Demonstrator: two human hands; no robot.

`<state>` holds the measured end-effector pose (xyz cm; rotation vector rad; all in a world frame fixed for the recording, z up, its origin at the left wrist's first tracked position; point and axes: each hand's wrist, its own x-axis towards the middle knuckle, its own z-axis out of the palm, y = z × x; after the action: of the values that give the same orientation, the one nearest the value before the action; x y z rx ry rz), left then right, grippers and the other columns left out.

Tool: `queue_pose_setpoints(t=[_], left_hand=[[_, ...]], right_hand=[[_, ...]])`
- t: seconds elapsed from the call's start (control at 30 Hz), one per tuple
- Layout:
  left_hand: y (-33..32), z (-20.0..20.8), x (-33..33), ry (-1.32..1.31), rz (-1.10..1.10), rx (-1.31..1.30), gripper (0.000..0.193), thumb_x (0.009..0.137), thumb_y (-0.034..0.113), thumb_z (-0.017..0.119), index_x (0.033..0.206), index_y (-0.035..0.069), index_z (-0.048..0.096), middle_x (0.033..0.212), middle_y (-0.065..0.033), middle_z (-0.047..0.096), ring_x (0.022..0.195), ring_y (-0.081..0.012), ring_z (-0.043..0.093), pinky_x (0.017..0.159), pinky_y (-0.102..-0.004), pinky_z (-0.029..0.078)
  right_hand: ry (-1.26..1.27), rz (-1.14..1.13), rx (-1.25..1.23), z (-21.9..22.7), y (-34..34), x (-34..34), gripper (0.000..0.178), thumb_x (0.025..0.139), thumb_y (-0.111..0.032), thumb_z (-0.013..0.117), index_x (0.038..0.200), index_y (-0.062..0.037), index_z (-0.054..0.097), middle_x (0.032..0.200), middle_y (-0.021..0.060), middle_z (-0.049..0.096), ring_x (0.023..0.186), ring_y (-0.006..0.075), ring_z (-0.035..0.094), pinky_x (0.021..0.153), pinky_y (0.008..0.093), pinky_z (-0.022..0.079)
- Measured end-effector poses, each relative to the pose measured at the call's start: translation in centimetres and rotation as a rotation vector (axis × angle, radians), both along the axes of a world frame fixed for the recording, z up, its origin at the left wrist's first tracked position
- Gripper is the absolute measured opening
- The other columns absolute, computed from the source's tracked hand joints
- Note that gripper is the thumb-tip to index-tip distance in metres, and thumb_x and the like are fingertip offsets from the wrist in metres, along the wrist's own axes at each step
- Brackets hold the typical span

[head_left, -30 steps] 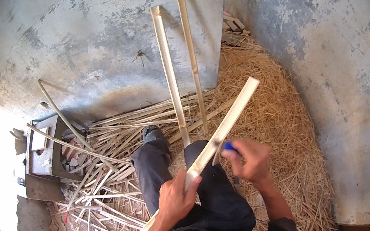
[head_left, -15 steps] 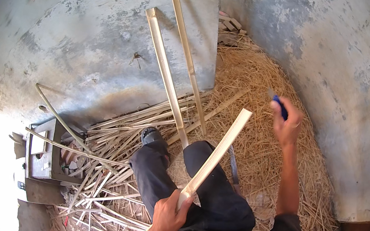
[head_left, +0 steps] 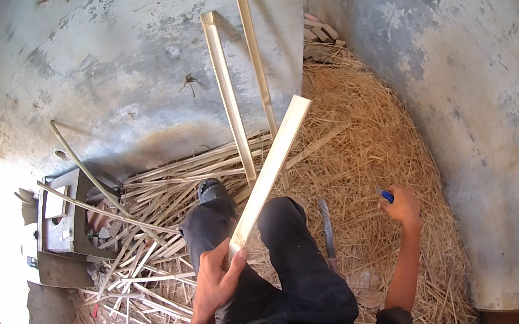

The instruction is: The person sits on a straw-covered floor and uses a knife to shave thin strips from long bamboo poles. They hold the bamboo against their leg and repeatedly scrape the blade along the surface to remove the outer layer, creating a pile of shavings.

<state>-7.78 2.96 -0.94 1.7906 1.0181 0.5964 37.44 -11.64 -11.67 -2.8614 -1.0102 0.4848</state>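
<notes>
In front of my lap, my left hand is closed round the lower part of a flat, pale bamboo strip. The strip slants up and away above my left knee, its square-cut end uppermost. Off to the right, my right hand is closed on a small knife with a blue handle. Its blade cannot be made out now. A long-bladed knife lies on the straw just right of my right knee, apart from both hands.
Two long bamboo strips lean against the grey wall ahead. Dry shavings heap up on the right. Loose thin strips cover the floor at left, beside a grey metal box. Bricks sit in the far corner.
The bamboo strip in my left hand has swung left and stands more upright. My right hand has moved down and turned, still gripping the blue-handled knife.
</notes>
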Motion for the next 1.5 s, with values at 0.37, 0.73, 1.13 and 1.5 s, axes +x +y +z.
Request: queue_pose_setpoints(t=[0.37, 0.73, 1.13, 1.5], left_hand=[[-0.6, 0.2, 6.3, -0.026, -0.114, 0.068, 0.036, 0.101, 0.027, 0.077, 0.086, -0.003, 0.066, 0.061, -0.0143, 0.058, 0.052, -0.0216, 0.053, 0.054, -0.0386, 0.042], [-2.5, 0.8, 8.8, -0.013, -0.187, 0.037, 0.034, 0.102, 0.025, 0.075, 0.089, -0.004, 0.066, 0.062, -0.0097, 0.055, 0.055, -0.0127, 0.05, 0.055, -0.0344, 0.041], [-3.7, 2.1, 9.8, 0.0, -0.226, 0.034, 0.036, 0.102, 0.027, 0.075, 0.088, -0.004, 0.066, 0.062, -0.0129, 0.055, 0.054, -0.0203, 0.053, 0.055, -0.0377, 0.043], [-4.2, 1.4, 10.8, 0.02, -0.13, 0.213, 0.045, 0.102, 0.032, 0.078, 0.079, -0.004, 0.064, 0.056, -0.0164, 0.052, 0.046, -0.0251, 0.049, 0.051, -0.04, 0.04]], right_hand=[[0.709, 0.023, 1.176, 7.5, 3.5, -8.1, 0.03, 0.104, -0.026, 0.075, 0.126, -0.0048, 0.075, 0.077, -0.0075, 0.055, 0.069, 0.0042, 0.051, 0.064, 0.0265, 0.041], [0.941, 0.205, 1.405, 10.3, 4.7, -12.2, 0.043, 0.098, -0.016, 0.083, 0.135, 0.0023, 0.07, 0.106, 0.0057, 0.075, 0.096, 0.0122, 0.072, 0.084, 0.0288, 0.059], [1.181, 0.2, 1.442, 10.5, 5.0, -12.1, 0.051, 0.094, -0.025, 0.087, 0.131, 0.0024, 0.067, 0.108, 0.0145, 0.077, 0.059, -0.0005, 0.049, 0.054, 0.018, 0.037], [0.895, 0.237, 1.461, 10.6, 4.0, -11.6, 0.036, 0.102, -0.022, 0.075, 0.129, 0.0013, 0.065, 0.113, 0.0094, 0.074, 0.091, 0.019, 0.071, 0.087, 0.0356, 0.058]])
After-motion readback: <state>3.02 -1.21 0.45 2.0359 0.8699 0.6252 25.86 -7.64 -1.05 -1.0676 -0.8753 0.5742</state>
